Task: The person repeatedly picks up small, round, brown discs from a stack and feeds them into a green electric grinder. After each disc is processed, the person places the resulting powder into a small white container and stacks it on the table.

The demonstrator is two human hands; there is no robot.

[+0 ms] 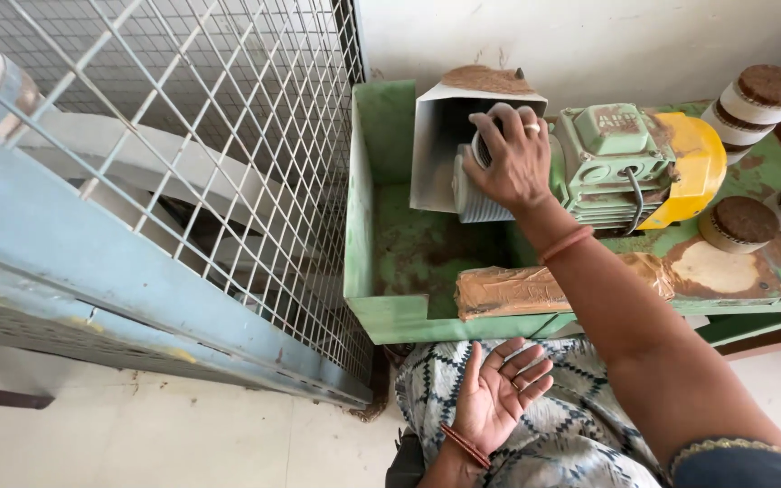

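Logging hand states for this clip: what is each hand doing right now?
Left hand: open, palm up, holding nothing.
Right hand: closed around a white round piece at the green motor.

Bright even daylight, soft shadows, sharp focus, slight wide-angle bending at the edges

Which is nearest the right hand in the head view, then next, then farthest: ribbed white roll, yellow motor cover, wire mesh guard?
From the right hand:
1. Ribbed white roll: under the fingers, touching.
2. Yellow motor cover: off to the right, past the green motor.
3. Wire mesh guard: far left, beyond the green tray wall.
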